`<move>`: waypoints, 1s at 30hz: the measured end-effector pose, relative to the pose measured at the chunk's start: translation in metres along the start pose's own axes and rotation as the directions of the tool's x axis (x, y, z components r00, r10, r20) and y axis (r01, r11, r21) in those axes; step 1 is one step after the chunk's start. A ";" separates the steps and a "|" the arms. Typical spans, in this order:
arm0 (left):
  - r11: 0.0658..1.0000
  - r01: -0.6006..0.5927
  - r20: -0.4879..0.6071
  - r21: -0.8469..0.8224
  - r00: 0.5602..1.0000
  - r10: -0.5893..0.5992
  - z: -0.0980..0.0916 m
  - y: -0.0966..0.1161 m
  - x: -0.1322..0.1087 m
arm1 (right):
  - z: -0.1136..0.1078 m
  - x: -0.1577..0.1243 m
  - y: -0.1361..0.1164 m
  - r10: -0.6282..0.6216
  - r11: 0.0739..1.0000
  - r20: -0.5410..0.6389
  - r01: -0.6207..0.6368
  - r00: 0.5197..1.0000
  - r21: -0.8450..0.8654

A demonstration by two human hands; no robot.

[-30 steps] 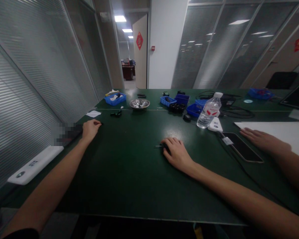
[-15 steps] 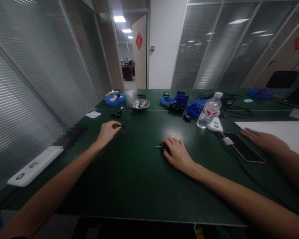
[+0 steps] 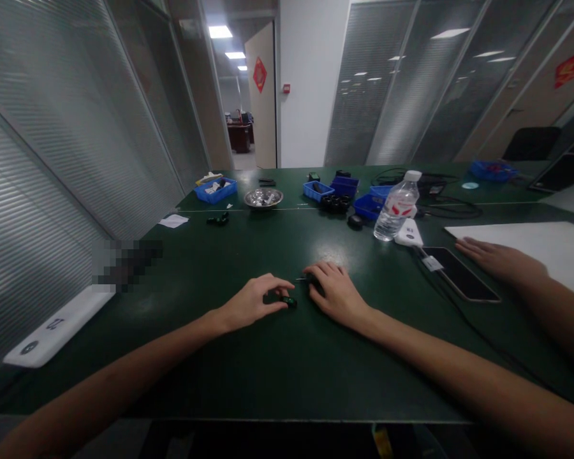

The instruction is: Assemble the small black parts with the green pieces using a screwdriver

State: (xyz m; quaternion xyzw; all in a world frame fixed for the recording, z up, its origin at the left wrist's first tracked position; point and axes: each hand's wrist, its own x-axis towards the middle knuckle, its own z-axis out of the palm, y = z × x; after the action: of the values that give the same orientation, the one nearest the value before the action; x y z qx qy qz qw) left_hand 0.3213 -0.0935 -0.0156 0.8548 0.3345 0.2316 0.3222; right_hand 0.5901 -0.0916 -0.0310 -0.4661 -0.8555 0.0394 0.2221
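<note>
Smooth, dark-green worktop [image 3: 249, 382] spreads beneath a small, glossy green-black piece [image 3: 291, 302] at the thumb tip of the left hand [image 3: 250, 303], forefinger apart; whether that grip pinches it, I cannot tell. Nearby, the right hand [image 3: 338, 296] clasps a black, metal-shafted tool [image 3: 312, 279].

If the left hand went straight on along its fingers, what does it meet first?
Beyond the small dark part at its fingertips, the left hand would likely meet the right hand or the thin rod jutting from it; depth leaves which unclear.
</note>
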 end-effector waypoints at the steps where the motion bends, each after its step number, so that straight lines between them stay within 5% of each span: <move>1: 1.000 0.014 0.011 -0.002 1.000 -0.014 0.000 -0.001 0.000 | 0.000 0.000 0.001 0.000 1.000 0.000 0.000 1.000 0.000; 18: 0.998 -0.054 0.007 0.032 0.999 0.054 -0.003 0.003 0.001 | -0.006 -0.001 -0.003 -0.016 1.000 0.019 0.016 1.000 0.027; 30: 0.998 -0.068 0.015 -0.012 0.998 0.068 -0.003 0.004 -0.002 | -0.016 -0.004 -0.016 -0.261 0.959 0.029 0.256 0.965 0.120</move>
State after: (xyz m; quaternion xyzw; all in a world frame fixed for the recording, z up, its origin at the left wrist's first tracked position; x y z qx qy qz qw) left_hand 0.3200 -0.0962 -0.0114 0.8656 0.3015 0.2376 0.3216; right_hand 0.5860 -0.1057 -0.0136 -0.3356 -0.9101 0.0698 0.2328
